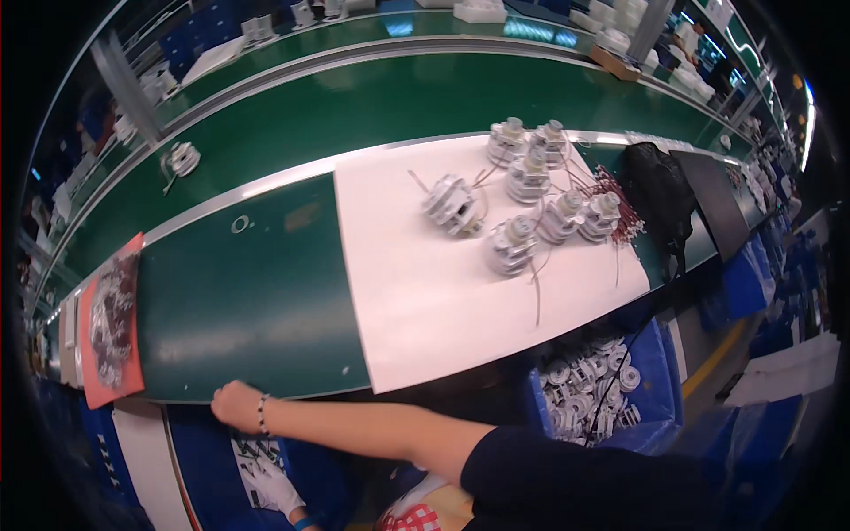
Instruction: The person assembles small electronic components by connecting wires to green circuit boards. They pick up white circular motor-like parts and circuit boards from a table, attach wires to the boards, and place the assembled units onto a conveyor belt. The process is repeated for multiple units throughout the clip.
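Observation:
My right arm (pixel 372 428) stretches across to the left, a beaded bracelet on its wrist. My bare right hand (pixel 237 408) is curled into a fist at the near edge of the green worktable (pixel 248 301); nothing shows sticking out of it. Lower down, my left hand (pixel 273 487) wears a white glove, with a blue band at the wrist. Its fingers lie apart over small green-and-white parts (pixel 257 450) in a blue bin (pixel 208 460) below the table. On a white sheet (pixel 416 301) to the right stand several white motor-like assemblies (pixel 513 245) with thin wires.
A bundle of red wires (pixel 622 208) and a black bag (pixel 660 190) lie at the right. Under the table a blue crate (pixel 660 363) holds white round parts (pixel 584 389). An orange-red sheet with a bagged bundle (pixel 111 327) is at the left. Beyond runs a green conveyor (pixel 292 115).

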Demonstrator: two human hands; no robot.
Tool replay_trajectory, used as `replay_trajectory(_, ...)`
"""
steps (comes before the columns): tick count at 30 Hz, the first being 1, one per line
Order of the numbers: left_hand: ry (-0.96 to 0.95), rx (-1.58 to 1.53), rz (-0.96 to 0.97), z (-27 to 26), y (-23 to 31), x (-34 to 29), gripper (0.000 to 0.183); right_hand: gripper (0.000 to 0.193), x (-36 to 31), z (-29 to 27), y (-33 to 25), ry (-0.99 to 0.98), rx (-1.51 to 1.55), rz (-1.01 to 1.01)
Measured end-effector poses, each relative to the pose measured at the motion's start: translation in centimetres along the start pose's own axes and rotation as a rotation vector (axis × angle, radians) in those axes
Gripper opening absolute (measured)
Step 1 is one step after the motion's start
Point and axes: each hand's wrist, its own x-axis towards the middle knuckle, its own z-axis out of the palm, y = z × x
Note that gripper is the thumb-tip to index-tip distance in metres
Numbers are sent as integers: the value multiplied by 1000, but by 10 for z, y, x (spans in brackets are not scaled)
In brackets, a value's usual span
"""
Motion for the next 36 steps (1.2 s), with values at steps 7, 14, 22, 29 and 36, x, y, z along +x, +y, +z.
replay_trajectory(7,7,287,-19,-3,105,-66,48,16,4,20,-8,-156,-101,86)
replay_trajectory(14,30,105,81,29,59,-52,56,18,-2,23,-10,-142,-83,-51)
replay_trajectory(22,-14,-94,21,-9,33,-34,90,9,-38,-22,-24,59,322,-57)
replay_trajectory(29,268,-242,-172,-65,11,-57,65,20,8,121,-36,-121,600,336)
replay_trajectory(36,253,-144,-406,-28,-27,-81,23,38,-19,288,77,-555,247,643)
